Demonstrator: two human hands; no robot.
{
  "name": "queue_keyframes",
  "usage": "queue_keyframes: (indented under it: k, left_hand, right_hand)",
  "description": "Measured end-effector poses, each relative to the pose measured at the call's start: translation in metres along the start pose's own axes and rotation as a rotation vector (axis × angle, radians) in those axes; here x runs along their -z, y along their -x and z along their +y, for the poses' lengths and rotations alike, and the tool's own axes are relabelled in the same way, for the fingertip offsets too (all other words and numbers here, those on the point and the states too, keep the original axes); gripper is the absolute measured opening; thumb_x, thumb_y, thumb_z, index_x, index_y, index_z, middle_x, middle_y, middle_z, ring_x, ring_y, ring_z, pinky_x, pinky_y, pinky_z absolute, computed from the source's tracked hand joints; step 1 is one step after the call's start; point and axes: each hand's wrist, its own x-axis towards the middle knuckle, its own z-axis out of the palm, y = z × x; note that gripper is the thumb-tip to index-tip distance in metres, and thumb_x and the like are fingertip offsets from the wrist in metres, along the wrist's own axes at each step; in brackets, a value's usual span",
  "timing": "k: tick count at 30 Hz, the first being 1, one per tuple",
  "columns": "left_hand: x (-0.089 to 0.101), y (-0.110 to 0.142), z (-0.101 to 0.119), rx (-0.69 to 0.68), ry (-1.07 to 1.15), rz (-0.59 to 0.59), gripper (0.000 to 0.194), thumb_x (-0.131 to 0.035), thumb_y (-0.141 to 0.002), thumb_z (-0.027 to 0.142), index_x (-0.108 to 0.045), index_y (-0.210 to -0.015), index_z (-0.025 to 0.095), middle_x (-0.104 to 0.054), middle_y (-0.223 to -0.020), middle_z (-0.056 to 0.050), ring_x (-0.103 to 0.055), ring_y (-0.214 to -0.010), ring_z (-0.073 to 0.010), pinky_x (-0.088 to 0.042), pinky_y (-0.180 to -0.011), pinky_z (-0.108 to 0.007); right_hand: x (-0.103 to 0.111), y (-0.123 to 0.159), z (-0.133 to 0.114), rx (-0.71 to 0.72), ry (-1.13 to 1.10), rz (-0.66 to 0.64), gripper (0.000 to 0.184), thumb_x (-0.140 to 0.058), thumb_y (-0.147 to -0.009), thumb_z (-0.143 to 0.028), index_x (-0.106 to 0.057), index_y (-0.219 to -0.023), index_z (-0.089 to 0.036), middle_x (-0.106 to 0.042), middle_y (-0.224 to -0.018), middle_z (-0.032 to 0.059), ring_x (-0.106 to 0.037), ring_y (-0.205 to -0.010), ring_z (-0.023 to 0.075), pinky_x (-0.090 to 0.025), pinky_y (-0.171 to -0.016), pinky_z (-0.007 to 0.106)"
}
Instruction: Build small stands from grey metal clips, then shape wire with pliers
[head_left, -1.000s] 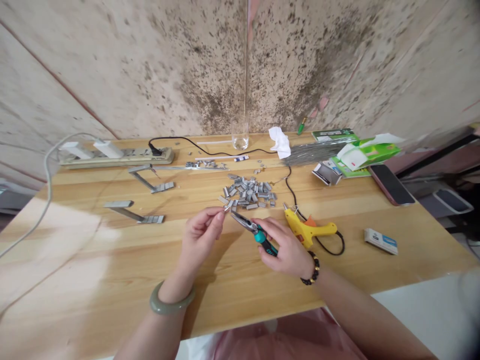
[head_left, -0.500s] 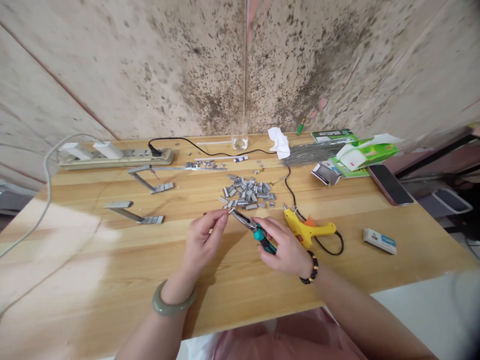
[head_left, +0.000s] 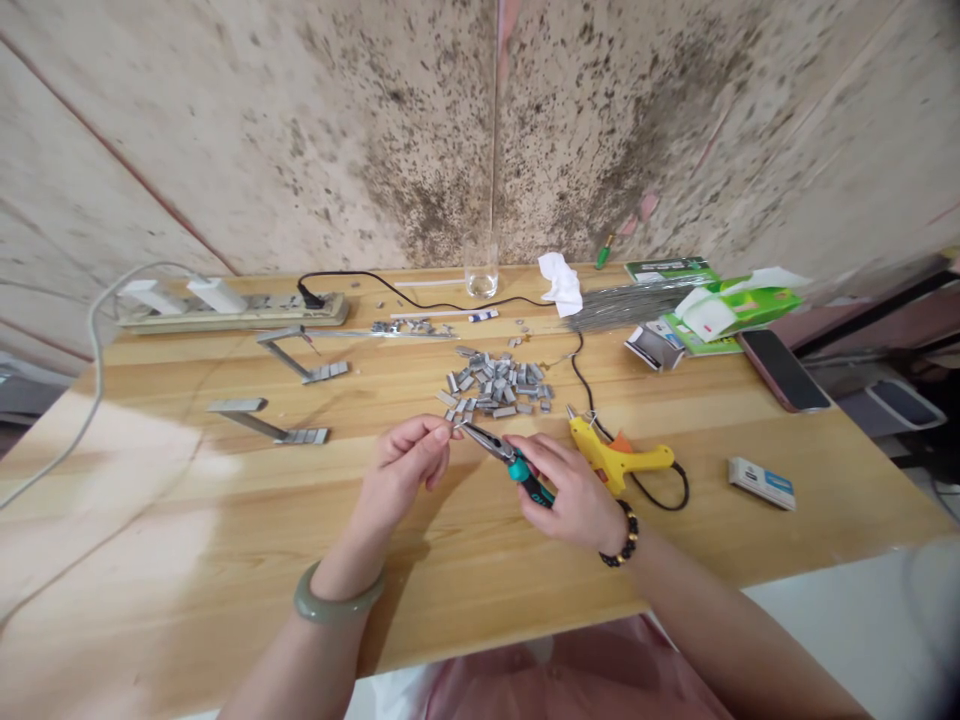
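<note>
"heap [head_left: 499, 380] of loose grey pieces, our landmark. where do we stand?"

"just on its near side. our left hand [head_left: 405, 465] has thumb and forefinger pinched together on a small silvery piece [head_left: 458, 427]; our right hand [head_left: 571, 492] is wrapped round the pliers [head_left: 517, 470]."

"tips clamped on that piece?"

"we cannot tell. they meet it or lie just beside it; too small to read."

"what looks done?"

"left of the heap, well apart from it: a nearer bent form [head_left: 251, 423] and a farther bent form [head_left: 281, 358]. we judge both already put into shape."

"and left?"

"most of it, we judge. the piece in our fingers looks mid-work, the heap lies unjoined, and a bundle of thin rods [head_left: 626, 303], beyond the heap and to its right, is unheld. the glue gun [head_left: 611, 455], right of the heap and nearer us, is in neither hand."
</note>
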Motion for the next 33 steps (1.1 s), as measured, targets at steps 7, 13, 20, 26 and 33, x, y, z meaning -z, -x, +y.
queue_keyframes:
  k: [7, 13, 20, 26, 33]
  left_hand:
    - [-0.0006, -0.0010, -0.0003, -0.013, -0.049, 0.029, 0.019, -0.060, -0.085, 0.032, -0.066, -0.077, 0.017, -0.036, -0.040, 0.008, -0.032, -0.037, -0.0059, -0.026, -0.040, -0.020]
    - [-0.0020, 0.0011, -0.0049, -0.180, -0.410, 0.069, 0.018, -0.058, -0.086, 0.029, -0.065, -0.100, 0.020, -0.053, -0.059, 0.004, -0.048, -0.052, -0.0095, -0.041, -0.052, -0.022]
    - [-0.0045, -0.0015, -0.0060, -0.425, -0.844, 0.177, 0.013, -0.057, -0.086, 0.021, -0.065, -0.096, 0.019, -0.064, -0.070, 0.001, -0.056, -0.061, -0.0107, -0.044, -0.061, -0.023]
    - [-0.0046, -0.0035, -0.0032, -0.567, -0.954, 0.194, 0.015, -0.058, -0.085, 0.017, -0.069, -0.094, 0.020, -0.066, -0.074, -0.003, -0.058, -0.067, -0.0148, -0.044, -0.064, -0.027]
    - [-0.0056, -0.0014, -0.0014, -0.526, -0.989, 0.204, 0.015, -0.055, -0.086, 0.021, -0.069, -0.093, 0.021, -0.065, -0.071, -0.004, -0.057, -0.064, -0.0157, -0.043, -0.063, -0.028]
  right_hand:
    - [0.0004, 0.0004, -0.0011, -0.036, -0.008, -0.031, 0.059, -0.055, -0.075, -0.010, -0.044, -0.132, -0.019, -0.060, -0.107, 0.0092, -0.058, -0.096, 0.0225, -0.049, -0.086, 0.036]
    - [-0.0014, 0.0014, -0.0002, -0.079, -0.099, 0.021, 0.055, -0.053, -0.078, -0.010, -0.045, -0.131, -0.020, -0.061, -0.112, 0.0091, -0.058, -0.105, 0.0225, -0.047, -0.093, 0.036]
    - [-0.0022, 0.0023, 0.0038, -0.105, -0.151, 0.048, 0.055, -0.055, -0.077, -0.010, -0.046, -0.131, -0.020, -0.062, -0.116, 0.0082, -0.058, -0.107, 0.0216, -0.045, -0.095, 0.035]
    - [-0.0012, 0.0016, 0.0020, -0.110, -0.145, 0.032, 0.056, -0.054, -0.077, -0.009, -0.045, -0.131, -0.019, -0.061, -0.116, 0.0093, -0.058, -0.107, 0.0223, -0.045, -0.095, 0.037]
    - [-0.0010, 0.0003, 0.0016, -0.104, -0.099, 0.016, 0.057, -0.055, -0.075, -0.009, -0.044, -0.130, -0.020, -0.060, -0.116, 0.0094, -0.057, -0.107, 0.0234, -0.045, -0.095, 0.038]
